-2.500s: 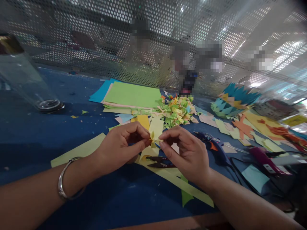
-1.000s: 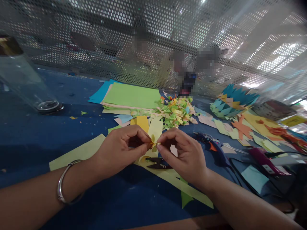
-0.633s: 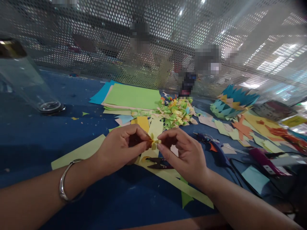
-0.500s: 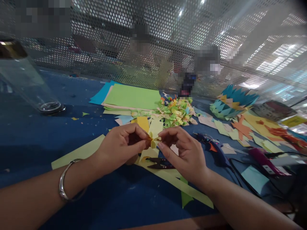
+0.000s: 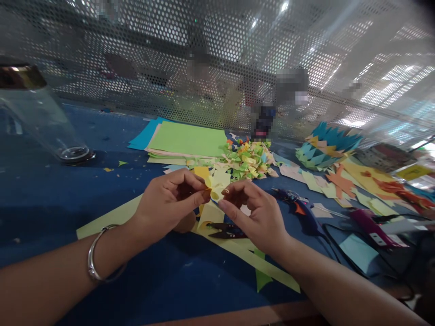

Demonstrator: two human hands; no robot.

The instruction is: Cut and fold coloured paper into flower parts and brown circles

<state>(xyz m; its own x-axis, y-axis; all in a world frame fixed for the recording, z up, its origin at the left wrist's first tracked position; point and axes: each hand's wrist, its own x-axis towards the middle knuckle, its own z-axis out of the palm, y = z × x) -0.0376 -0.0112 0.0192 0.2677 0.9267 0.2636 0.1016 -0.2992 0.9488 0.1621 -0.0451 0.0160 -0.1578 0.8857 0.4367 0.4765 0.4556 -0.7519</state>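
Between the fingertips of my left hand (image 5: pixel 173 199) a small yellow paper flower (image 5: pixel 215 194) is pinched by its left side. My right hand (image 5: pixel 256 210) has thumb and forefinger drawn together at the flower's right edge, around a curled petal tip. Whether it grips that tip firmly is hard to see. Behind the flower lie a pale yellow paper strip (image 5: pixel 222 177) and a deeper yellow piece (image 5: pixel 201 172). Beneath the hands are black thread snips (image 5: pixel 224 231), partly covered by the right thumb, on a long pale strip (image 5: pixel 268 268).
Stacked coloured paper (image 5: pixel 190 138) lies behind, beside a heap of small paper pieces (image 5: pixel 249 158). To the right are a glue gun (image 5: pixel 307 217) with cable, a purple power strip (image 5: pixel 375 228) and a blue-green paper crown (image 5: pixel 328 147). A glass bottle (image 5: pixel 50 127) stands left.
The flower has turned and its petals look more spread. My right fingertips have shifted slightly left and down along its edge; the left hand keeps its pinch.
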